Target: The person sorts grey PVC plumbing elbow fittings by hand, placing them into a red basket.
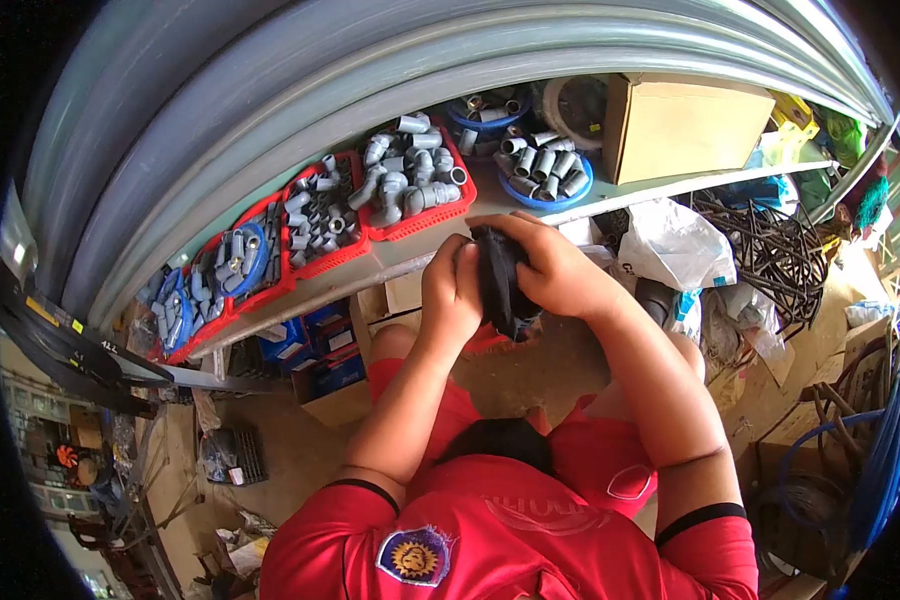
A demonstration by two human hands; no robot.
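Observation:
A black, soft-looking cloth item point(505, 285) is held up in front of my chest, between both hands. My left hand point(454, 290) is closed on its left side, with the thumb pressed against it. From the right and over the top, my right hand point(555, 265) wraps around the same black item. Its lower end hangs below the fingers, and its exact kind is not clear. Just beyond my hands is a red basket point(422, 228) of grey pipe elbows point(432, 195).
Further red baskets point(320, 262) of grey fittings line the shelf to the left. A blue bowl point(560, 203) of fittings and a cardboard box point(685, 130) stand behind. Long grey pipes point(370, 80) run overhead. At right lie a white bag point(675, 245) and blue coiled tubing point(885, 450).

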